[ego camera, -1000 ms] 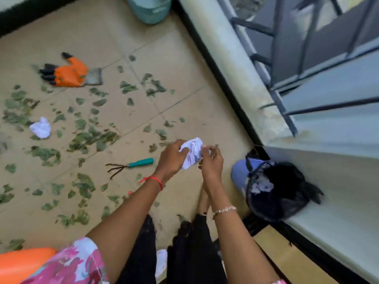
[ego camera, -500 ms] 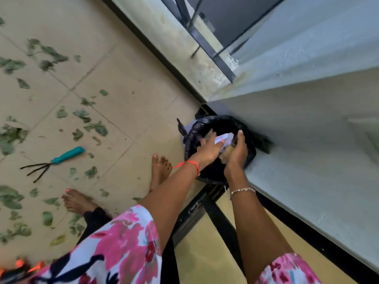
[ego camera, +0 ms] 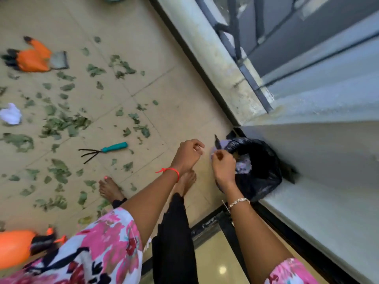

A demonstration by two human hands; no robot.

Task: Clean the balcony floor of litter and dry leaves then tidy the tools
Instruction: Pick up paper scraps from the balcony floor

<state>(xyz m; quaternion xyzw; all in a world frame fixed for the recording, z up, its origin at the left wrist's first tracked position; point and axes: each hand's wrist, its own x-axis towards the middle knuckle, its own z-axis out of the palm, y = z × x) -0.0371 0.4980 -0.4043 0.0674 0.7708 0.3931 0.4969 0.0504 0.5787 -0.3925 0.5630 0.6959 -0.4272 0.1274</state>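
Observation:
A bin lined with a black bag (ego camera: 264,177) stands in the corner against the low wall, with crumpled white paper (ego camera: 243,166) inside it. My right hand (ego camera: 223,168) hovers over the bin's near rim, fingers curled in, with nothing visible in it. My left hand (ego camera: 188,155) is just left of the bin, above the floor, loosely curled and empty. Dry green leaves (ego camera: 61,124) lie scattered over the beige tiles. Another crumpled white paper (ego camera: 10,115) lies at the far left. A teal-handled hand rake (ego camera: 113,148) lies on the floor left of my hands.
An orange and black glove (ego camera: 33,58) lies at the upper left. An orange object (ego camera: 14,247) sits at the lower left edge. My bare feet (ego camera: 109,188) stand among the leaves. The concrete ledge and dark railing (ego camera: 235,58) run along the right.
I carried the crumpled paper in both hands to the bin and let it go inside. Both hands have now lifted back out of the bin, empty.

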